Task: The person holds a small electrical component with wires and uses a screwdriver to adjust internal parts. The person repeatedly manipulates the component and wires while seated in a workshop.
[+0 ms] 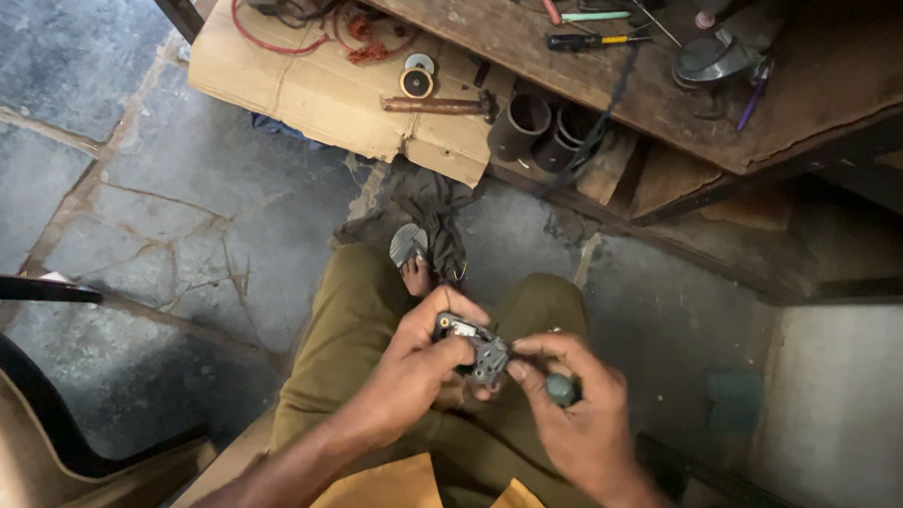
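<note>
Grey metal, a small mechanical part [478, 351], sits over the person's lap, pinched in the left hand [416, 370], whose grip is closed around its left end. The right hand [567, 400] has its grip closed on a green-handled tool [559, 386], tip at the part. A hammer [441, 105] lies on cardboard [316, 88] beside the wooden bench [816, 81].

Under me is a grey stone floor [149, 174], its slabs cracked and dusty. A worn wooden bench [564, 50] runs across the top right, dark underneath. A flattened sheet of cardboard [316, 88] lies beside it. A dark curved chair frame [36, 399] sits at my left. The light is dim and soft.
</note>
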